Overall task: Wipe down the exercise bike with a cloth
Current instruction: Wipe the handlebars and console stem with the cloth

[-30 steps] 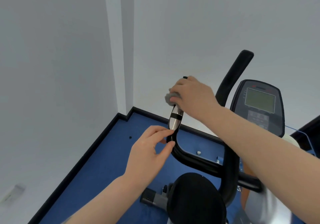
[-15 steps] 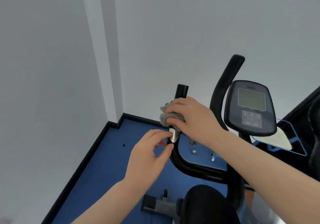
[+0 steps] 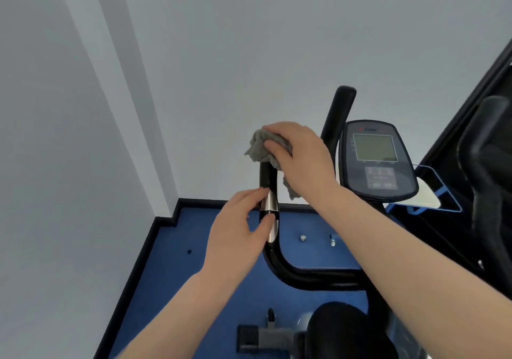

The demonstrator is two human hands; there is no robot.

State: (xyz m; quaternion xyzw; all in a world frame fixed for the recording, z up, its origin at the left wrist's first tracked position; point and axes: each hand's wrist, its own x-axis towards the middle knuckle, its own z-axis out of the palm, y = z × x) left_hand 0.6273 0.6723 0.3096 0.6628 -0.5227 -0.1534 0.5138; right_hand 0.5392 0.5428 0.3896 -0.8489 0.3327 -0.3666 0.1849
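Two bare forearms in view, no sleeves to the frame edge. Left hand (image 3: pixel 235 231) and right hand (image 3: pixel 300 156): no gloves, rings, or watch.

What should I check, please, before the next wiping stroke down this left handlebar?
1. Cloth in hand: ok. The right hand grips the grey cloth.
2. Cloth on the bar: ok. It covers the top end of the left handlebar.
3. Bar steadied: ok. The left hand pinches the silver sensor band below the cloth.
4. Path down the bar free: not ok. The left hand's fingers sit in the way.
5. Bar top wiped clean: cannot tell, it is hidden by the cloth.
6. Console wiped: cannot tell.
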